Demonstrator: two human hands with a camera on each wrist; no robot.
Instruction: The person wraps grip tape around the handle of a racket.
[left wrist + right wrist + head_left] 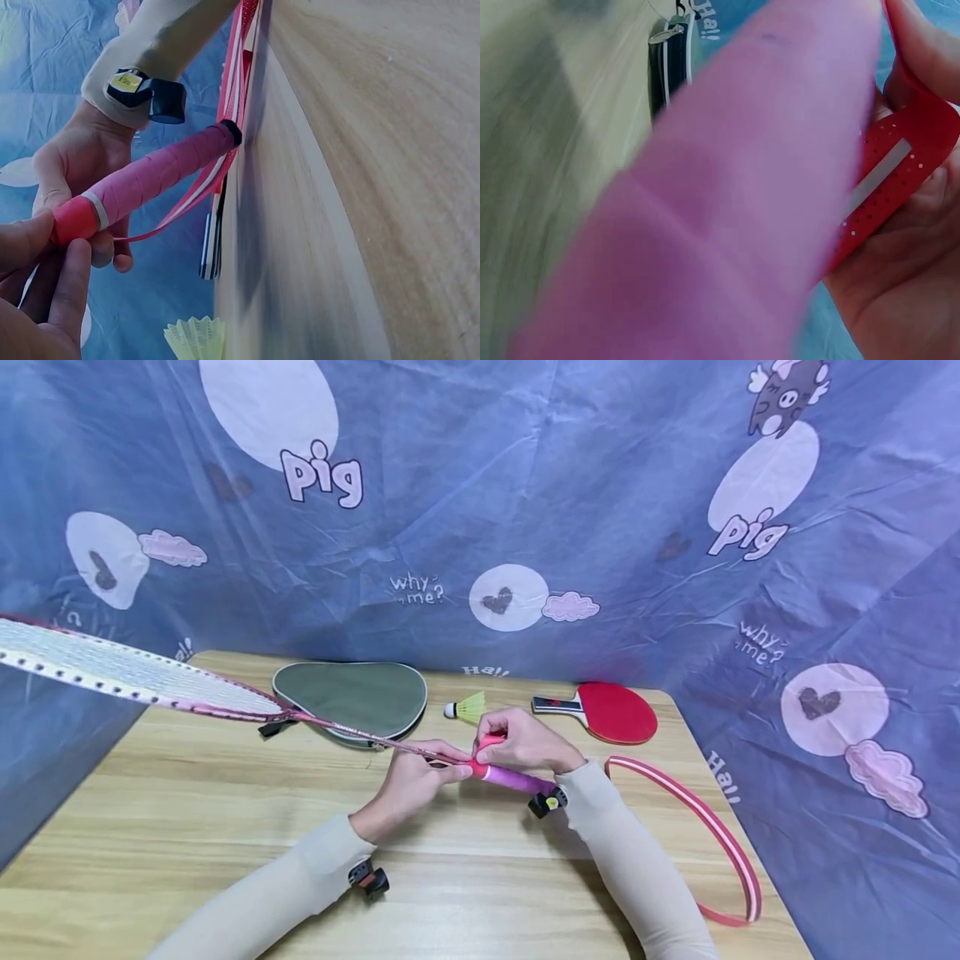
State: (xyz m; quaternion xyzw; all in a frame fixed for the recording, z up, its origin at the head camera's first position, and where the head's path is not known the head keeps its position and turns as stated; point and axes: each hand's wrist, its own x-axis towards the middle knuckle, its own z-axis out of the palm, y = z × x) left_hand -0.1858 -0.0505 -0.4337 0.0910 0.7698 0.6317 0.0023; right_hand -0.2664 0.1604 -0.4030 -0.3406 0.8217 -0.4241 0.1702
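A badminton racket (360, 734) is held up above the table, its strung head (142, 672) to the left and its purple-pink wrapped handle (165, 174) to the right. My left hand (411, 783) grips it where the shaft meets the handle. There, beside a pale band, the handle's top end is covered in red tape (76, 219). My right hand (528, 742) pinches a length of perforated red grip tape (900, 154) at that end. The tape trails to the right in a long curved strip (708, 814) with a white stripe. The blurred handle covers much of the right wrist view.
Behind the hands on the wooden table (450, 893) are a green zipped paddle case (367, 693), a yellow shuttlecock (468, 707) and a red table tennis paddle (618, 714). A blue printed cloth (420, 527) hangs behind and along the sides.
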